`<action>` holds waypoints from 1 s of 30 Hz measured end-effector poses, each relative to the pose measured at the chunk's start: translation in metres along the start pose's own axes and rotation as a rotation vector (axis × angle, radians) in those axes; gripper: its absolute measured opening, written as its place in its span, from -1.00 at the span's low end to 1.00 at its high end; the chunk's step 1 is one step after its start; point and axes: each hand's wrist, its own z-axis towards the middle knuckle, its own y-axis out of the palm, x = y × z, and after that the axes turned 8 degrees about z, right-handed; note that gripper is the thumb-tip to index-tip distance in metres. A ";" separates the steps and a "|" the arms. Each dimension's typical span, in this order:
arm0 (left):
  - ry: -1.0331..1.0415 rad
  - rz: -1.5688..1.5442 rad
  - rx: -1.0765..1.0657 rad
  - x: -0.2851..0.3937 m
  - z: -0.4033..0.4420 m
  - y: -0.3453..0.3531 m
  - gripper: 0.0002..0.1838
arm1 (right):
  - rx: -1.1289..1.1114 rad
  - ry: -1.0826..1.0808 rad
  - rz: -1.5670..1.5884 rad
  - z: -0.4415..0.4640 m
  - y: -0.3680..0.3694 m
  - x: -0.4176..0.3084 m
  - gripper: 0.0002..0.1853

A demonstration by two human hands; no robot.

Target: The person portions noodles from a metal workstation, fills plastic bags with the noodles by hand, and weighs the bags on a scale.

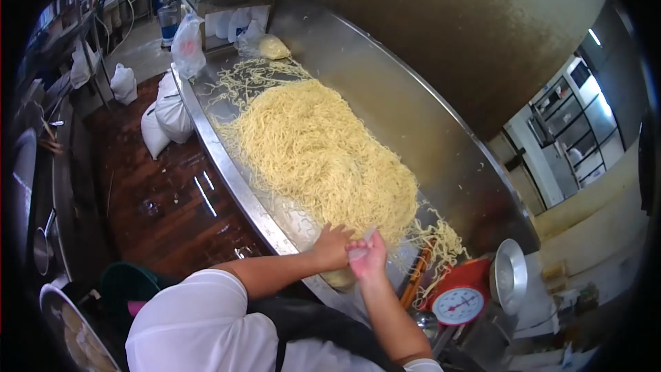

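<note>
A large heap of yellow noodles [310, 145] lies in a long metal trough [275, 234]. At the heap's near edge, my left hand [332, 245] is open, its fingers stretched toward the noodles. Beside it, my right hand [370, 256] is turned palm up with curled fingers, closed on a whitish, see-through piece of plastic [372, 234]. The two hands are close together; whether they touch is hard to tell. Just below them a pale yellowish mass [339, 277] shows, partly hidden by my left wrist.
A red dial scale [458, 304] with a metal pan [510, 277] stands at the right. Loose noodles [441, 238] trail toward it. A bagged yellow portion [273, 47] sits at the trough's far end. White sacks [172, 114] rest on the wet floor. A person [109, 0] stands far back.
</note>
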 end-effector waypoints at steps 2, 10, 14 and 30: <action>0.021 0.012 -0.016 0.000 -0.003 0.008 -0.51 | -0.106 -0.084 -0.187 -0.002 -0.012 0.006 -0.76; 0.131 0.156 0.161 0.001 -0.004 0.030 -0.57 | -0.152 -0.376 -0.746 -0.037 -0.052 -0.001 -0.70; 0.137 0.185 0.125 0.004 0.000 0.028 -0.54 | -0.298 -0.683 -1.660 -0.049 -0.068 -0.013 -0.62; 0.167 -0.092 -0.143 -0.002 -0.028 -0.041 -0.81 | -0.696 -0.098 -1.394 -0.049 -0.085 -0.004 -0.68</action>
